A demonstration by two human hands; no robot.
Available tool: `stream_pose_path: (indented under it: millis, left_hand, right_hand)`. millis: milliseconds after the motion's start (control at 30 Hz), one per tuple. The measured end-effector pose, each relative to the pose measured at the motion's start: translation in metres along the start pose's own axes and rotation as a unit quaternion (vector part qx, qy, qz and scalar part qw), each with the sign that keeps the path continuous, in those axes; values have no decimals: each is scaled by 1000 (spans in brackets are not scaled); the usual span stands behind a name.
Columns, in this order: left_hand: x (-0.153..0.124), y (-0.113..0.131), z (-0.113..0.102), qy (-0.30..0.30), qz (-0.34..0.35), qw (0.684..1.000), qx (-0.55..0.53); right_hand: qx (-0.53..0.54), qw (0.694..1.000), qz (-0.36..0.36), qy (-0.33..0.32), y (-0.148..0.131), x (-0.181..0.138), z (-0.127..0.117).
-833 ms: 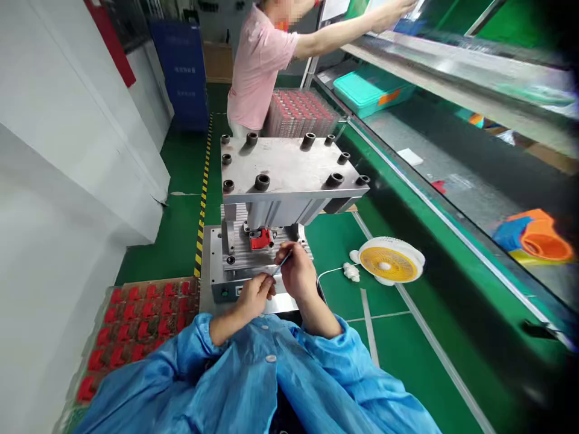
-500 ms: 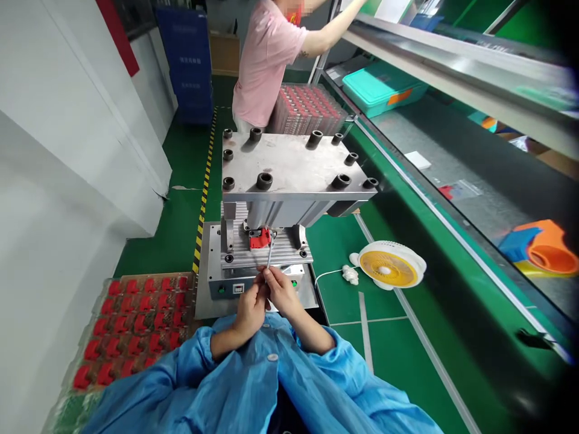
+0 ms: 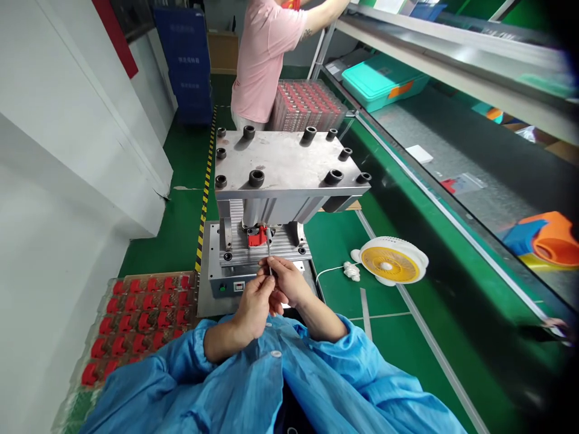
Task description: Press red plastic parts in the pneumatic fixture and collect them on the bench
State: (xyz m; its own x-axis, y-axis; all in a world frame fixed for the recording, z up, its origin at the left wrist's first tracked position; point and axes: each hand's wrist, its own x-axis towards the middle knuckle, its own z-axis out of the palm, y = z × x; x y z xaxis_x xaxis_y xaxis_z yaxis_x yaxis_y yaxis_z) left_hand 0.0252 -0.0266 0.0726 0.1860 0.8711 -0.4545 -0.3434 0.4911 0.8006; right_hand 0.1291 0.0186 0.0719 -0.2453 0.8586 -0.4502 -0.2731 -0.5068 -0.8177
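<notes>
Red moulded plastic part (image 3: 257,240) sits on a ribbed silver metal base plate (image 3: 244,258), apparently for support, as our left hand (image 3: 256,301) pinches the near end of a slim grey rod (image 3: 269,244) and our right hand (image 3: 286,282) grips just ahead, seemingly to steady its tip.

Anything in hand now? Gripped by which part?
Yes: a thin rod, held near its lower end by the fingers of the left hand and right hand.
</notes>
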Motion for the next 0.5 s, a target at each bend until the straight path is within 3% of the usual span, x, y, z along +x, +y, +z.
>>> stream_pose_path:
  millis: [133, 367, 433, 500]
  left_hand:
    - [-3, 38, 14, -22, -46, 993, -102]
    - [-3, 79, 37, 16, -128, 966, -225]
    - [-2, 86, 39, 14, -144, 958, -249]
    - [0, 94, 40, -2, -149, 949, -279]
  right_hand:
    - [43, 999, 10, 2, -21, 3, 7]
    - [-6, 998, -15, 54, -35, 11, 9]
    - [-82, 990, -84, 82, -35, 10, 5]
    - [-172, 954, -207, 131, -34, 6, 0]
